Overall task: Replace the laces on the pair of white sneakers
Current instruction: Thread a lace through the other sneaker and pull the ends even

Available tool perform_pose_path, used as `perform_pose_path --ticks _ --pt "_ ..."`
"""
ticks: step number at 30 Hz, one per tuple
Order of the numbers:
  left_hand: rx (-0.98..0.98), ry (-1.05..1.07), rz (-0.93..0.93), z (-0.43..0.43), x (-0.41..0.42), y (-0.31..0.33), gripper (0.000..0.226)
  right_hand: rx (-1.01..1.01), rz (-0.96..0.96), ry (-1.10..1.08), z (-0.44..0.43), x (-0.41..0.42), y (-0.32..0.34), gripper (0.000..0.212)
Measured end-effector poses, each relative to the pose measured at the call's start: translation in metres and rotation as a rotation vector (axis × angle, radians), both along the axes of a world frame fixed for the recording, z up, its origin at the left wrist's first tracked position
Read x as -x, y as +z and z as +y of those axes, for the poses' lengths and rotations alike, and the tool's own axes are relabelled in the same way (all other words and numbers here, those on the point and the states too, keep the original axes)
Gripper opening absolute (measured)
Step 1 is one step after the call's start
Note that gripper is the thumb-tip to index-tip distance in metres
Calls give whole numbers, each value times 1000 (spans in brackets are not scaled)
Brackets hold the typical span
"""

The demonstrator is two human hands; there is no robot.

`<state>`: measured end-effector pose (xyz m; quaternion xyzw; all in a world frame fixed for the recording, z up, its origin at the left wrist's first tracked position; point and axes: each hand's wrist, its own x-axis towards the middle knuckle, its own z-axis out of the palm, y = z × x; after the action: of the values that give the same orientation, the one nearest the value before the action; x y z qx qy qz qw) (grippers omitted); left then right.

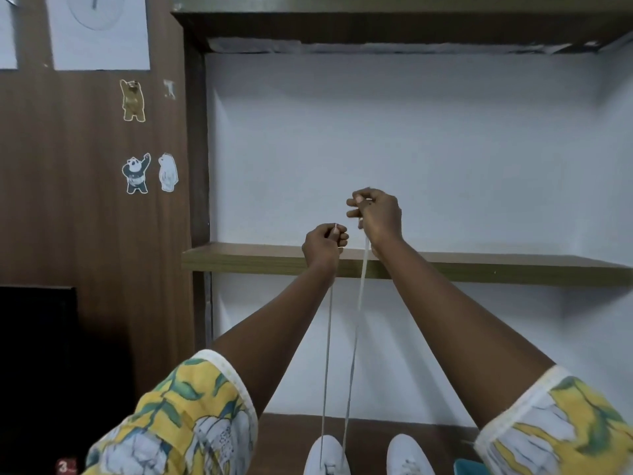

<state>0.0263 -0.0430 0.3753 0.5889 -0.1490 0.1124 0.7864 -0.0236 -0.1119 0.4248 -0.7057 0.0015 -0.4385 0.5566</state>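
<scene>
Two white sneakers stand toes-forward on the brown desk at the bottom edge, the left sneaker (327, 455) and the right sneaker (409, 455). A white lace (352, 354) runs up in two taut strands from the left sneaker. My left hand (323, 243) pinches the tip of the left strand, raised high in front of the shelf. My right hand (376, 216) sits a little higher and grips the other strand, which hangs down from its fist. The lower parts of both sneakers are cut off by the frame.
A wooden shelf board (479, 267) crosses the white wall behind my hands, with a dark upper shelf (376, 29) above. A brown panel with bear stickers (133, 101) stands left. A black screen (37, 354) fills the lower left. A teal object (467, 467) peeks in beside the right sneaker.
</scene>
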Motion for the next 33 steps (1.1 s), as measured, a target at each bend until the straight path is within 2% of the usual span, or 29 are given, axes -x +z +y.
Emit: perform_pose_path --ticks 3,8,11,15,17,21,23,25,28,31,33 --pt "8 -11 28 0 -2 -9 16 58 59 -9 1 1 -19 15" --pt "7 -65 90 0 -3 -22 18 25 213 -7 -4 -4 -49 16" --pt "-26 -79 134 -2 0 -36 16 27 224 -61 -6 -7 -61 9" --pt "13 -158 197 -9 5 -60 16 66 256 -122 -9 -10 -80 22" --pt "38 -183 243 -12 7 -72 16 115 294 -187 -11 -12 -88 20" --pt "107 -185 359 -17 8 -94 14 254 531 -483 -17 -12 -102 21" --pt "157 -220 470 -18 8 -104 13 345 672 -539 -20 -12 -110 18" --pt "164 -279 572 -17 8 -113 19 379 751 -495 -23 -17 -117 16" --pt "121 -343 656 -16 7 -126 27 305 758 -364 -28 -25 -127 18" --pt "150 -372 679 -15 7 -134 26 224 747 -296 -30 -27 -135 16" --pt "202 -350 662 -15 5 -138 24 246 757 -302 -29 -25 -140 12"
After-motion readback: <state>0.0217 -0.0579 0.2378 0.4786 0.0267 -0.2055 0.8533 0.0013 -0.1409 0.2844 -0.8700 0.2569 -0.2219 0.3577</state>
